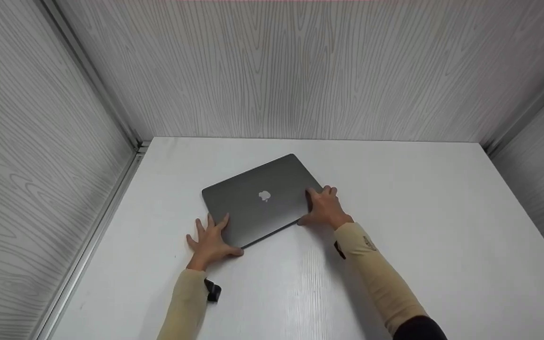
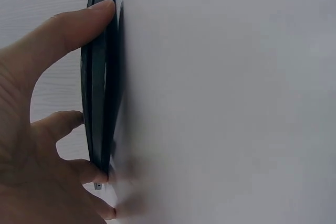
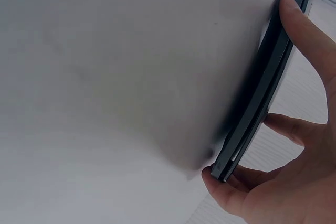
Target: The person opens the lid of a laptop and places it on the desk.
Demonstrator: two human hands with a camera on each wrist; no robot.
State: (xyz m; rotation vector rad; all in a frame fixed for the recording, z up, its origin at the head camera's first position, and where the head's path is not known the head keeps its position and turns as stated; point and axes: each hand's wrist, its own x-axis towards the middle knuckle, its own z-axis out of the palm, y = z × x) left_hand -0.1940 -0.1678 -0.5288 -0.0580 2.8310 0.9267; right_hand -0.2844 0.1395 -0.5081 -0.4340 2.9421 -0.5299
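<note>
Between wood-grain panels [image 1: 262, 71], a white tabletop [image 1: 442, 236] under a laptop [image 1: 248, 203].

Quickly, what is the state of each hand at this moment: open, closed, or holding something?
Left hand: holding the closed laptop at its near left corner.
Right hand: holding the same laptop at its near right corner.

Two hands are gripping one laptop [image 1: 258, 196]: one left hand [image 1: 210, 244] at its near left corner, one right hand [image 1: 326, 208] at its right end. One logo [image 1: 264, 195] is showing on the laptop's lid. Two sleeves [image 1: 376, 267] are reaching in from the laptop's near side, with two black pieces [image 1: 213, 290] sitting at their cuffs. One table [image 1: 442, 236] is spreading around the laptop, and three walls [image 1: 272, 71] are standing beyond, left and right of it.
</note>
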